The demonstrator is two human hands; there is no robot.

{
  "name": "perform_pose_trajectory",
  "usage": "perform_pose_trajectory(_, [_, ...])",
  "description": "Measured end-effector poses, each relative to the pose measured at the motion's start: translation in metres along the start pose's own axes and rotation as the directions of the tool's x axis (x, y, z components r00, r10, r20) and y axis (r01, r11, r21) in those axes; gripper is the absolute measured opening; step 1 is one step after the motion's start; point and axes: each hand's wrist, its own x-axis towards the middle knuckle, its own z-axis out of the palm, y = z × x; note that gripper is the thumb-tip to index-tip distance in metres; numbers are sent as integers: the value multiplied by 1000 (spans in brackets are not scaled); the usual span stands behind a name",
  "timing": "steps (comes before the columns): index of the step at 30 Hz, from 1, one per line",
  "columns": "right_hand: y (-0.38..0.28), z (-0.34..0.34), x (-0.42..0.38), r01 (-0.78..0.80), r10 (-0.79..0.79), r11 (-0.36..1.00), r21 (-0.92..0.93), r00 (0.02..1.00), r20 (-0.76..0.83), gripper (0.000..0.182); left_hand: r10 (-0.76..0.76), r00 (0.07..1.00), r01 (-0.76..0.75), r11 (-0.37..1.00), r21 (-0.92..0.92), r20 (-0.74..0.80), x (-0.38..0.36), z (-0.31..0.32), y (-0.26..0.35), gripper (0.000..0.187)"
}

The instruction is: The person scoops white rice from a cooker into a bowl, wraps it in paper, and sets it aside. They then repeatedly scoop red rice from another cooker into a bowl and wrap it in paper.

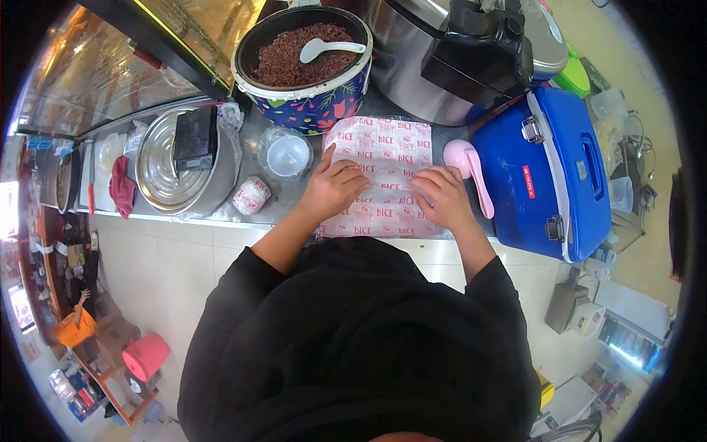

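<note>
Currently, in the head view, both hands are at work on a red-printed sheet of paper (377, 211), which lies on the near edge of the worktop (283, 190), directly in front of the person. The left hand (335, 184) rests on the sheet's left part, fingers bent and pointing inward; the right hand (447, 195) reaches over its right edge, fingers curled toward the middle. Each grip touches the paper, but whether the thumbs pinch it or merely press cannot be told. A paler, translucent-looking band crosses the sheet between the hands.

The step in hand looks like handling or straightening the sheet, with the fingertips facing one another across it. The next move seems to call for light, even pressure from both sides, since such thin paper could crease or tear.

Just right of the sheet lies a pink scoop (479, 180), beside a blue cooler box (541, 177). To the left are a small white bowl (288, 156) and a paper-wrapped bundle (252, 195). On the far side stands a flower-patterned pot (303, 109) of reddish rice (283, 59), a white spoon (324, 48) lying on it.
</note>
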Motion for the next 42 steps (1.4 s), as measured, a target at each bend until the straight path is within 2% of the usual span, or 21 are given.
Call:
perform_pose_trajectory(2, [6, 3, -5, 38, -41, 998, -46, 998, -50, 13, -9, 1000, 9, 1000, 24, -28, 5, 3, 0, 13])
perform_pose_trajectory(5, [12, -8, -1, -214, 207, 974, -77, 975, -84, 8, -29, 999, 30, 999, 38, -28, 8, 0, 2, 12])
perform_pose_trajectory(6, [6, -10, 7, -348, 327, 929, -124, 931, -161, 7, -35, 999, 36, 999, 37, -23, 9, 0, 2, 12])
perform_pose_trajectory(8, [10, -13, 12, -359, 322, 914, -189, 925, -203, 10, -28, 999, 29, 999, 15, -36, 11, -1, 5, 13])
perform_pose_trajectory(9, [11, -14, 14, -364, 317, 905, -220, 922, -222, 11, -27, 999, 27, 1000, 5, -43, 11, -2, 6, 13])
perform_pose_trajectory(12, [0, -14, 12, -307, 291, 947, -88, 943, -159, 17, -35, 999, 35, 999, -4, -41, 8, -1, 6, 14])
perform_pose_trajectory(15, [-6, -10, 9, -364, 366, 931, 41, 920, -142, 26, -56, 997, 58, 998, 37, -58, 8, -3, 8, 17])
perform_pose_trajectory(18, [-42, -20, 25, -217, 223, 967, -132, 974, 37, 27, -40, 998, 43, 997, 64, -45, 2, 3, 6, 16])
perform_pose_trajectory(21, [-21, 4, 4, -192, 213, 960, -202, 973, 87, 16, 38, 996, -40, 999, -29, -77, -2, 1, 13, 17])
perform_pose_trajectory(24, [-17, 4, 1, -179, 188, 981, -80, 974, 129, 20, 243, 962, -220, 961, -169, 124, -11, -8, 19, 19])
perform_pose_trajectory(27, [-18, 5, 0, -150, 153, 988, -45, 984, 85, 20, 310, 931, -315, 949, -5, 194, -23, -1, 8, 19])
perform_pose_trajectory(30, [-22, 4, 1, -104, 102, 994, 29, 994, 44, 15, 209, 974, -209, 978, -11, 85, -18, 2, 11, 16])
perform_pose_trajectory(33, [-24, 5, 3, -213, 209, 973, 94, 977, 45, 11, 10, 998, -21, 984, 177, 64, -3, 0, 17, 19])
perform_pose_trajectory(36, [-23, 5, 9, -237, 234, 965, 109, 972, 34, 8, -245, 968, 249, 941, 230, -45, 11, 15, 23, 26])
perform_pose_trajectory(39, [-27, 0, 16, -149, 144, 985, 84, 988, 61, 9, -214, 973, 229, 925, 304, -83, 21, 15, 23, 44])
perform_pose_trajectory(42, [-23, 8, 4, -11, 5, 999, 45, 991, 136, 9, -182, 983, 174, 922, 345, -11, 28, 1, 25, 33])
